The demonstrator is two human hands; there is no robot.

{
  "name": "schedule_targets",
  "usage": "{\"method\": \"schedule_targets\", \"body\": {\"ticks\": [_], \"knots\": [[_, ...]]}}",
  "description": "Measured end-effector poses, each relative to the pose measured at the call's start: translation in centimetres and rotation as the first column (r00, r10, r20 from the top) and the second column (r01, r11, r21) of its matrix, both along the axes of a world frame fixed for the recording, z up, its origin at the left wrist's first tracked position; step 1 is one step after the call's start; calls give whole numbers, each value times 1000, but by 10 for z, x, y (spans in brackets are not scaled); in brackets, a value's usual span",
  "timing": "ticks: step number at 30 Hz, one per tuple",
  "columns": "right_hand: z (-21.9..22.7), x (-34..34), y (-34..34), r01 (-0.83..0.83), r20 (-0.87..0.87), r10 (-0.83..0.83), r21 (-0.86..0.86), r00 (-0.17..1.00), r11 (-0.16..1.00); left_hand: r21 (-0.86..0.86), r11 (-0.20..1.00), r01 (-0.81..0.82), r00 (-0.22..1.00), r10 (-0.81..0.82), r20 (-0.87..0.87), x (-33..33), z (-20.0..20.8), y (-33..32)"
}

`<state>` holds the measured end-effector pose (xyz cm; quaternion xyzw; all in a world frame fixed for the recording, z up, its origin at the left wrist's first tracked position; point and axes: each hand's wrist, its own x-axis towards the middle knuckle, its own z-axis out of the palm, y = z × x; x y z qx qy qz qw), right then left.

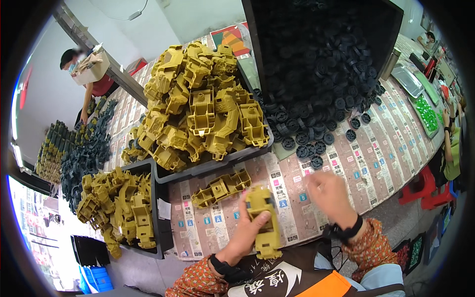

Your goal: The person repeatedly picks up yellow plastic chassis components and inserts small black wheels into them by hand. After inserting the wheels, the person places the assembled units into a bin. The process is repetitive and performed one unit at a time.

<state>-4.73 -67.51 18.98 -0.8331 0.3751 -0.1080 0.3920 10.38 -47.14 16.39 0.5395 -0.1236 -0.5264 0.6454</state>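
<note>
A mustard-yellow plastic toy vehicle body (269, 237) stands on end in my left hand (242, 232), thumb across its front and fingers behind it. Something dark shows near its upper end, too unclear to name. My right hand (330, 195) is raised over the table edge to the right, just short of the black toy wheels (316, 162); motion smears its fingers, so what they hold, if anything, cannot be told. Another yellow vehicle body (222, 188) lies on the table, left of the held one.
A large black tray (213, 171) bears a high heap of yellow bodies; a smaller filled tray (162, 237) sits beside it. Wheels spill from a tipped black bin (255, 49). Dark parts (84, 158) are piled far left, near another person (101, 84). Red stools (420, 185) stand right.
</note>
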Motion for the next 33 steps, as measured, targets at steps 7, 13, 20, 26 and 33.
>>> {"method": "schedule_targets", "body": {"ticks": [7,13,20,26,33], "knots": [[-56,4,-56,86,3,-105,-596,995,799,-56,996,-66,996,62,-60,16,9,0],[-26,8,-23,41,151,-31,-62,988,997,-89,974,-207,959,184,-215,10,6,4],[-4,5,74,-230,396,165,122,903,966,-176,914,-366,929,348,-127,5,12,-4],[-7,2,99,-185,384,2,441,923,878,-201,874,-442,890,456,26,0,11,-6],[4,3,106,-240,432,63,368,900,898,-273,789,-550,810,584,53,0,17,-11]]}}
